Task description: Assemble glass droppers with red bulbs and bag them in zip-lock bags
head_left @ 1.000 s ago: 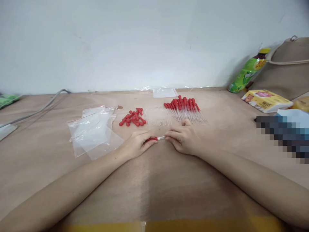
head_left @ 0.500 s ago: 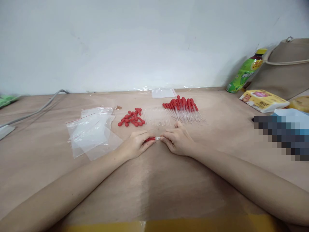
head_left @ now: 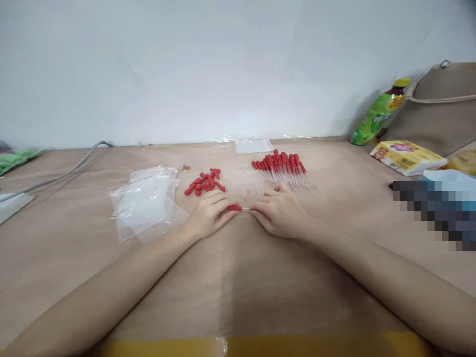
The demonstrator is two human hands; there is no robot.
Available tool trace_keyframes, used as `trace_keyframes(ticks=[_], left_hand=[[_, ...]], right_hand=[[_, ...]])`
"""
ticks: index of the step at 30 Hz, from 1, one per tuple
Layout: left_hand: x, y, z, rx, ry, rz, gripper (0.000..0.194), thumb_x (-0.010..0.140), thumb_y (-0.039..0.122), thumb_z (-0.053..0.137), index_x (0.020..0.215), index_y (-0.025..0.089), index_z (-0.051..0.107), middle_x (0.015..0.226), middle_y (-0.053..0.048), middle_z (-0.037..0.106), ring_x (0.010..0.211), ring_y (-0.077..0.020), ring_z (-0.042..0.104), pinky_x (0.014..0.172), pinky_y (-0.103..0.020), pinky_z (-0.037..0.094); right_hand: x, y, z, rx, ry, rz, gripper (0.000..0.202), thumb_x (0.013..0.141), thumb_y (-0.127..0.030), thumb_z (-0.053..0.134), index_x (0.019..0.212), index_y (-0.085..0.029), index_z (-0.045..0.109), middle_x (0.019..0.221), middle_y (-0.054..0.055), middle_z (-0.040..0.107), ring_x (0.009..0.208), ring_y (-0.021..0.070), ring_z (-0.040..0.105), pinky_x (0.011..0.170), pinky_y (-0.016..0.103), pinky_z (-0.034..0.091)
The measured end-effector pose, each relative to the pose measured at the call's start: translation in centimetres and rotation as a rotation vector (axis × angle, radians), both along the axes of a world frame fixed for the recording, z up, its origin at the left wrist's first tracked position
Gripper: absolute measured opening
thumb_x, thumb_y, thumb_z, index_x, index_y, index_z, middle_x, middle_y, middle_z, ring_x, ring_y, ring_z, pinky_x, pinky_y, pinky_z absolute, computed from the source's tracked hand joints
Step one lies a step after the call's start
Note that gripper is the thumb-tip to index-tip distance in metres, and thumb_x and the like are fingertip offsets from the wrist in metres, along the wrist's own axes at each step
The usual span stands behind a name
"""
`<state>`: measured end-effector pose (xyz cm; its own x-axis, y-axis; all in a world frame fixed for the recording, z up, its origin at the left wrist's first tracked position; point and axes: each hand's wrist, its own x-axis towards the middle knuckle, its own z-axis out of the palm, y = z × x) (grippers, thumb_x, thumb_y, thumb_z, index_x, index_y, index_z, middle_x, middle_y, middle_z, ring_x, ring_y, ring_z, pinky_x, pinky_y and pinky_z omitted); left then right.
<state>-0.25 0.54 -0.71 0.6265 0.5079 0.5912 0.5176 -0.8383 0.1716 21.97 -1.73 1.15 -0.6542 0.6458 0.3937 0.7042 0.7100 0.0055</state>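
Note:
My left hand (head_left: 211, 214) pinches a red rubber bulb (head_left: 234, 208) at the middle of the table. From the bulb's right end a clear glass tube (head_left: 246, 209) runs into the closed fingers of my right hand (head_left: 278, 212). Behind my left hand lies a pile of loose red bulbs (head_left: 204, 182). A row of clear tubes (head_left: 243, 182) lies beyond the gap between the hands. Farther right, behind my right hand, several droppers with red bulbs (head_left: 284, 166) are laid side by side, their clear tips toward me.
Clear zip bags (head_left: 147, 203) lie on the left, with a grey cable (head_left: 82, 161) farther left. Another bag (head_left: 253, 145) is near the wall. At the right are a green bottle (head_left: 379, 114), a yellow tissue pack (head_left: 409, 156), a beige bag (head_left: 435, 114) and a pixelated dark item (head_left: 431, 208).
More of the red bulb shows beyond my left fingers, and less of the clear tube shows between the hands. The view has shifted slightly.

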Motion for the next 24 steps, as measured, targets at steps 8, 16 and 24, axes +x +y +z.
trace_keyframes(ticks=[8,16,24], left_hand=[[-0.5,0.7,-0.1,-0.021,0.011,0.090,0.020,0.082,0.028,0.054,0.098,0.018,0.061,0.097,-0.007,0.060,0.093,-0.0199,0.054,0.084,-0.037,0.043],[-0.7,0.7,-0.1,-0.042,-0.001,0.081,0.014,0.082,0.026,0.055,0.089,0.018,0.063,0.088,-0.006,0.060,0.086,-0.0182,0.054,0.080,-0.035,0.045],[-0.8,1.1,-0.1,-0.050,0.012,0.167,0.012,0.081,0.024,0.054,0.085,0.018,0.063,0.086,-0.005,0.060,0.082,-0.0177,0.055,0.077,-0.033,0.045]], right_hand=[[1.9,4.1,1.7,-0.224,0.290,-0.589,0.025,0.076,-0.032,0.049,0.061,-0.019,0.064,0.058,0.000,0.062,0.057,0.0149,0.052,0.071,0.032,0.028],[0.8,9.1,0.4,-0.120,0.132,-0.747,0.031,0.078,-0.032,0.042,0.062,-0.014,0.061,0.061,0.008,0.059,0.067,0.0199,0.052,0.076,0.040,0.023],[-0.3,9.2,0.0,-0.168,0.065,-0.852,0.024,0.076,-0.032,0.045,0.073,-0.015,0.062,0.068,0.011,0.061,0.072,0.0250,0.054,0.073,0.040,0.024]])
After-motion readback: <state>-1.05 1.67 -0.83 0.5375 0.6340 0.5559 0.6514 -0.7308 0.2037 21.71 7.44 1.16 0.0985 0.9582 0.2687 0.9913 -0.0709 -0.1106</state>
